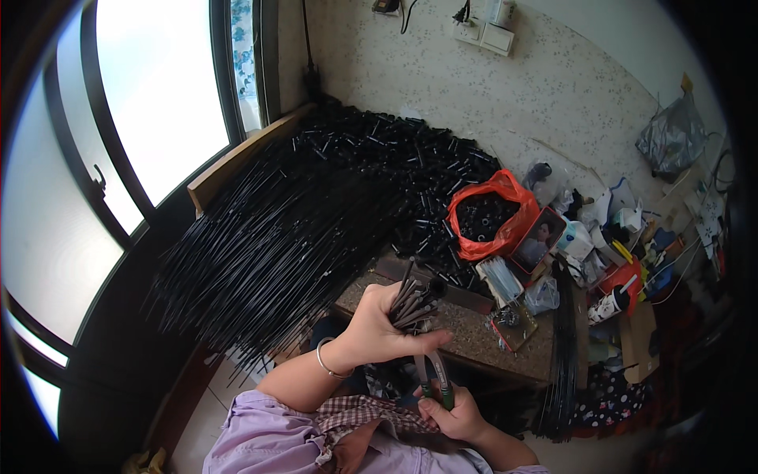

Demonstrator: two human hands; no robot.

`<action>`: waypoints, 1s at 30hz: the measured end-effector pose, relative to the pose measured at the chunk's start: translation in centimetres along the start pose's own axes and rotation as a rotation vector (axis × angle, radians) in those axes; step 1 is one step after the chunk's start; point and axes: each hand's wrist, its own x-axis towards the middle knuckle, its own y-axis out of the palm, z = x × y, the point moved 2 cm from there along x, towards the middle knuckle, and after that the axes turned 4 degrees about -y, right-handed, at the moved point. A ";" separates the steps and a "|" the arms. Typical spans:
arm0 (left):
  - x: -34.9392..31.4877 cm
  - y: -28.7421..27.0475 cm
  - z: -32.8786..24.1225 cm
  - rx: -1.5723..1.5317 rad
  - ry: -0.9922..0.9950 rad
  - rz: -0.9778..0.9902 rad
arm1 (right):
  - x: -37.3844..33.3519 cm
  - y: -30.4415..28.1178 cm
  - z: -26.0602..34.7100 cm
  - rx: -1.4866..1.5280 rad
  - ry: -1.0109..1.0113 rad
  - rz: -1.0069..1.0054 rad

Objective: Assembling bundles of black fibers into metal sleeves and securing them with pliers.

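Note:
My left hand, with a bangle at its wrist, is closed around a bunch of thin dark rods. Their ends fan out above the fist, and a wider black tube end shows among them. Lower and to the right, my right hand grips the green handles of a pair of pliers. The pliers point up toward the underside of my left hand; their jaws are partly hidden there, so I cannot tell whether they touch anything.
A large heap of long thin black rods covers the table's left. Behind it lie many short black tubes. A red plastic bag holds small dark parts. Clutter, a patterned cup and another rod bundle are on the right.

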 end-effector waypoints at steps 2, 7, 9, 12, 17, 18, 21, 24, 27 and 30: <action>-0.2 0.3 -0.5 -0.207 -0.063 -0.081 | 0.5 -0.5 -0.3 -0.174 -0.119 -0.079; -0.4 0.7 -0.1 -0.343 -0.046 -0.133 | 1.1 -0.6 1.7 -0.607 -0.410 -0.309; -0.6 0.5 0.3 -0.244 -0.024 -0.130 | 1.1 -0.4 1.9 -0.698 -0.445 -0.327; -1.2 0.9 1.0 -0.122 -0.002 -0.201 | 0.4 0.0 1.1 -0.627 -0.253 -0.269; -1.2 0.6 1.0 -0.207 -0.040 -0.071 | -0.4 -0.5 1.6 -0.522 -0.193 -0.184; -0.9 0.2 0.9 -0.243 -0.027 -0.005 | -0.1 -1.0 1.9 -0.521 -0.204 -0.140; -0.9 -0.5 1.4 -0.454 -0.083 -0.046 | -0.3 -2.8 2.6 0.096 -0.172 -0.105; -0.7 -1.2 2.5 -0.539 0.045 0.075 | -1.4 -5.8 2.4 0.334 -0.065 -0.063; -1.0 -1.3 2.9 -0.397 -0.015 0.109 | -1.2 -5.6 4.3 0.016 -0.287 -0.154; -1.2 -1.1 3.1 -0.376 -0.019 0.145 | -1.0 -5.2 7.5 -0.826 -0.550 -0.247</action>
